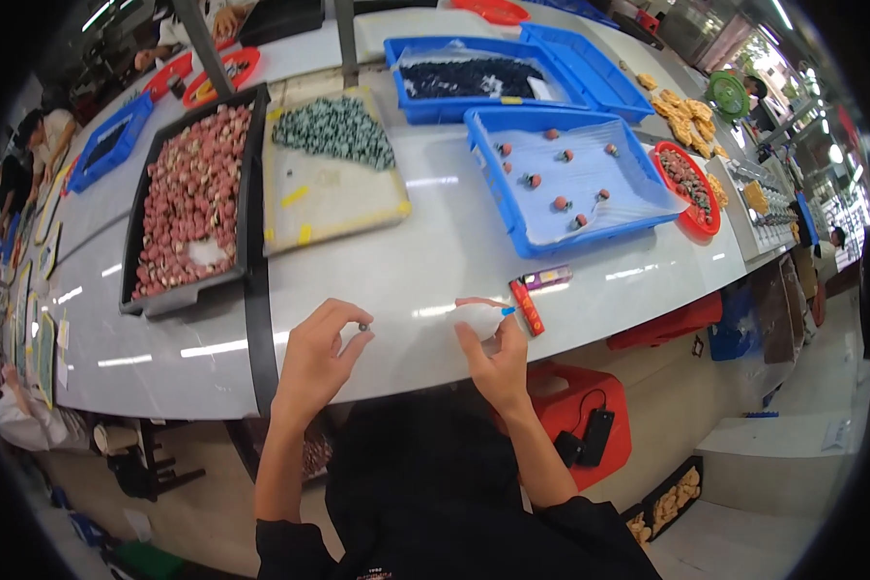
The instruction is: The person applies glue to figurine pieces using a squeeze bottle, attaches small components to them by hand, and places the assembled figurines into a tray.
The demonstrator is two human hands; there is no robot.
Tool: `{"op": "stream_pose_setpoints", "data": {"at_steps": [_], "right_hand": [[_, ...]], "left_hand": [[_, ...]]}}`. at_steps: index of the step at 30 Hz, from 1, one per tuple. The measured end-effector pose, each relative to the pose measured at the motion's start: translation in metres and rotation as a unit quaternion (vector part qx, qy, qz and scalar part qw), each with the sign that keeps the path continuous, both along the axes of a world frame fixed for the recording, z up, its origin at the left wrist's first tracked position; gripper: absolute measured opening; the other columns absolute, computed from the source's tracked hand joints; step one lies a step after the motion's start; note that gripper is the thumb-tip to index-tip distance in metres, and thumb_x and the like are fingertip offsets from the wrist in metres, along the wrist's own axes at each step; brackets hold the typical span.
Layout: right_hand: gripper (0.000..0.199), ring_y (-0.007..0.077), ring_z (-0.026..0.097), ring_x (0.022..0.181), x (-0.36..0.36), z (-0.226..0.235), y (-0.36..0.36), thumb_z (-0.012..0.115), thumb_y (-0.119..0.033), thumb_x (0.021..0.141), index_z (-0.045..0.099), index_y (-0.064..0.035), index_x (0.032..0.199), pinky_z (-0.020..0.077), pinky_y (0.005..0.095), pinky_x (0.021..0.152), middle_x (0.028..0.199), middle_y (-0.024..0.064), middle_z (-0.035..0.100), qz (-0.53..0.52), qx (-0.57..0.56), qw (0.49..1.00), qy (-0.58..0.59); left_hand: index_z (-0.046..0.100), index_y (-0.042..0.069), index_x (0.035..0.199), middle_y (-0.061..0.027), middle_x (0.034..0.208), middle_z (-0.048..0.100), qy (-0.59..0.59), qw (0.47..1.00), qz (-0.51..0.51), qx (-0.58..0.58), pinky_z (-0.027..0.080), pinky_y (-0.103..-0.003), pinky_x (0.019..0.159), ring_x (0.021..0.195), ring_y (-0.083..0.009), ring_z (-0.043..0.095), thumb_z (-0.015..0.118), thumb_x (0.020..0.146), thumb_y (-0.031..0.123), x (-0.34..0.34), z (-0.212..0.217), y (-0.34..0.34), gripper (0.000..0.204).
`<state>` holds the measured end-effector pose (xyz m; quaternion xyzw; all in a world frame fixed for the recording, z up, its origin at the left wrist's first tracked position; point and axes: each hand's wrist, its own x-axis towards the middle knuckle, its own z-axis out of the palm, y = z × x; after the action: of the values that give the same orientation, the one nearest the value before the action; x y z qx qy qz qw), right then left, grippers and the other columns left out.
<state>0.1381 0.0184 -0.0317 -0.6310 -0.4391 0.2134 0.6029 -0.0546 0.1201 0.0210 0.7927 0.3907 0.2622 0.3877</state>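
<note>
Above the near edge of the table, my left hand (321,350) pinches a small dark grey-green piece (363,327) between thumb and forefinger. My right hand (496,360) is wrapped round a white squeeze bottle (476,315). Its narrow blue tip (507,311) points right. Just beyond that tip lie a red tube-like packet (527,307) and a purple packet (548,278). Farther off, a blue tray (501,208) lined with white cloth holds several small pink-and-green pieces (563,203), set apart from each other.
A black tray (254,193) of pink pieces (188,184) stands at left. Beside it, a yellow-edged tray (333,224) bears green pieces (333,130). Another blue tray (396,72) holds dark pieces. A red bowl (708,224) stands at right; a red stool (590,396) is below the table edge.
</note>
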Motion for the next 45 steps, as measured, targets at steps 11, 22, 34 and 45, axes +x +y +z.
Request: {"op": "stream_pose_setpoints", "data": {"at_steps": [11, 22, 34, 45], "right_hand": [[0.023, 0.0167, 0.059, 0.093, -0.012, 0.015, -0.037, 0.055, -0.002, 0.087, 0.048, 0.0031, 0.108, 0.0462, 0.029, 0.082, 0.098, 0.011, 0.06, 0.062, -0.05, 0.994, 0.08], [0.028, 0.0169, 0.061, 0.08, -0.014, 0.009, -0.059, 0.06, -0.008, 0.084, 0.05, 0.0035, 0.107, 0.0501, 0.0286, 0.072, 0.089, 0.0106, 0.061, 0.001, -0.087, 0.996, 0.012], [0.031, 0.0132, 0.06, 0.074, -0.011, 0.003, -0.066, 0.064, -0.011, 0.083, 0.051, 0.0024, 0.107, 0.0484, 0.0246, 0.068, 0.084, 0.0088, 0.063, -0.006, -0.088, 0.995, -0.038], [0.037, 0.0113, 0.058, 0.071, -0.011, 0.004, -0.067, 0.071, -0.009, 0.076, 0.052, 0.0016, 0.106, 0.0472, 0.0232, 0.064, 0.083, 0.0068, 0.061, -0.035, -0.081, 0.996, -0.031]], "left_hand": [[0.052, 0.007, 0.118, -0.0052, 0.096, 0.054, 0.071, 0.996, 0.046, 0.039, 0.041, -0.027, 0.058, 0.059, -0.0161, 0.041, 0.065, 0.074, -0.001, -0.02, -0.025, -0.033, 0.047], [0.056, 0.003, 0.109, -0.0053, 0.091, 0.054, 0.034, 0.99, 0.123, 0.061, 0.043, -0.026, 0.06, 0.064, -0.0168, 0.045, 0.062, 0.075, -0.002, -0.021, -0.037, -0.053, 0.035], [0.06, 0.003, 0.098, -0.0069, 0.089, 0.057, 0.068, 0.985, 0.132, 0.091, 0.046, -0.028, 0.06, 0.079, -0.0198, 0.061, 0.067, 0.078, 0.004, 0.0, -0.048, -0.041, 0.021], [0.058, 0.004, 0.108, -0.0065, 0.095, 0.057, 0.019, 0.998, 0.05, 0.044, 0.043, -0.027, 0.059, 0.069, -0.0162, 0.05, 0.055, 0.073, -0.009, 0.003, -0.037, -0.039, 0.038]]}}
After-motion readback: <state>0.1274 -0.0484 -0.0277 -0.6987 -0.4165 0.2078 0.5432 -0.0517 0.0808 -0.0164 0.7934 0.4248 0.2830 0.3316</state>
